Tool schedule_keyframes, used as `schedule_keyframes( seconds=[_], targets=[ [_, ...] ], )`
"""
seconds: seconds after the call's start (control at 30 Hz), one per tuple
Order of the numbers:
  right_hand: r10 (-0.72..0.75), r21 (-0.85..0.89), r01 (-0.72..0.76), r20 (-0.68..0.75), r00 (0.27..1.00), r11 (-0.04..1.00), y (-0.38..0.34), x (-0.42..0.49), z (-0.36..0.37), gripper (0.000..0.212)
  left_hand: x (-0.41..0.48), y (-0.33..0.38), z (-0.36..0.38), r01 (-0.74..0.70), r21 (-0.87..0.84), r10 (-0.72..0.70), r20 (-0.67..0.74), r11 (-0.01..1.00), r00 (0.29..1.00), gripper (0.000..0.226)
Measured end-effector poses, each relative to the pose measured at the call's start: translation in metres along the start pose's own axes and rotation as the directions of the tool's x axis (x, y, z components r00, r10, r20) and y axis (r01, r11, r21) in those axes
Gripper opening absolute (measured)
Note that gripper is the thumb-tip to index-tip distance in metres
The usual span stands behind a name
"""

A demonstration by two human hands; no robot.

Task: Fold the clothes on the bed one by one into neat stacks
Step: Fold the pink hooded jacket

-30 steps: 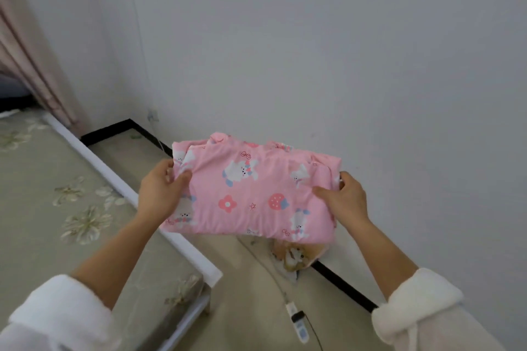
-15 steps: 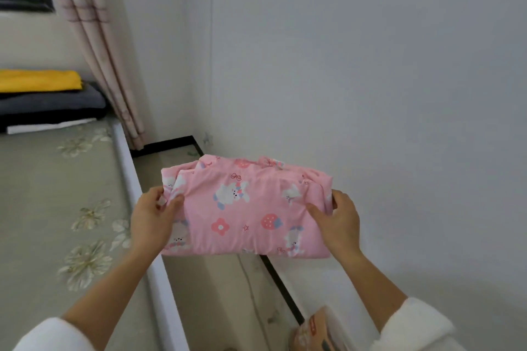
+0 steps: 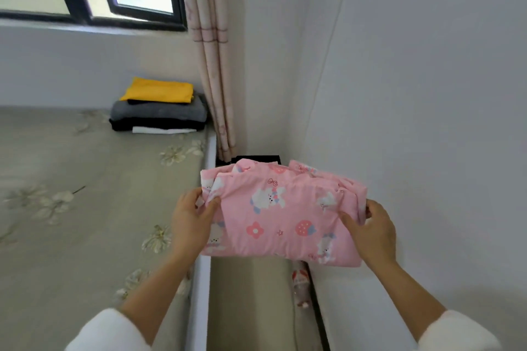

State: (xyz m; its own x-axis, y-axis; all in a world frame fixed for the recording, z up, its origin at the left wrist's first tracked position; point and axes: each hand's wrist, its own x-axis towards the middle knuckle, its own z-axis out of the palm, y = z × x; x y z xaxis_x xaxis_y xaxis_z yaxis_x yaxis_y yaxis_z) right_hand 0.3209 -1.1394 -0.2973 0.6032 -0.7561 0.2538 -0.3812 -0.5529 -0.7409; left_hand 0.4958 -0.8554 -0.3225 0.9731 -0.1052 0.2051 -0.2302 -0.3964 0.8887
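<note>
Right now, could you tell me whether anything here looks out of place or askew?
A small red-and-white item lies on the floor between bed and wall, below the pink bundle; I cannot tell what it is. The bundle's top edges are uneven. The stack on the bed looks tidy.

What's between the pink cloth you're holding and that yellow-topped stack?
Between pink cloth and stack, only bare flowered bed shows, in the head view.

Left hand (image 3: 190,224); right hand (image 3: 374,232) (fingers curled)
</note>
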Motion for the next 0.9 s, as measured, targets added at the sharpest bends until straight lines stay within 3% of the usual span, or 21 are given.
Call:
schedule_keyframes(
  seconds=[0.5,0.57,0.67,0.9],
  targets=[
    [-0.140,0.140,0.109,0.238,0.961,0.984,-0.064,0.294,0.208,0.027,0.249,-0.018,0.070,0.216,0.017,-0.203,-0.275,0.976,0.940,0.014],
    [-0.146,0.154,0.107,0.268,0.952,0.982,-0.077,0.320,0.233,0.027,0.275,-0.022,0.071,0.264,0.002,-0.253,-0.280,0.965,0.926,0.012],
    [-0.151,0.172,0.099,0.324,0.934,0.980,-0.085,0.353,0.272,0.026,0.316,-0.036,0.072,0.314,0.038,-0.289,-0.306,0.949,0.907,0.025],
    [-0.192,0.208,0.110,0.434,0.880,0.972,-0.117,0.422,0.376,0.026,0.421,-0.089,0.068,0.347,0.058,-0.305,-0.360,0.936,0.882,0.020]
  ],
)
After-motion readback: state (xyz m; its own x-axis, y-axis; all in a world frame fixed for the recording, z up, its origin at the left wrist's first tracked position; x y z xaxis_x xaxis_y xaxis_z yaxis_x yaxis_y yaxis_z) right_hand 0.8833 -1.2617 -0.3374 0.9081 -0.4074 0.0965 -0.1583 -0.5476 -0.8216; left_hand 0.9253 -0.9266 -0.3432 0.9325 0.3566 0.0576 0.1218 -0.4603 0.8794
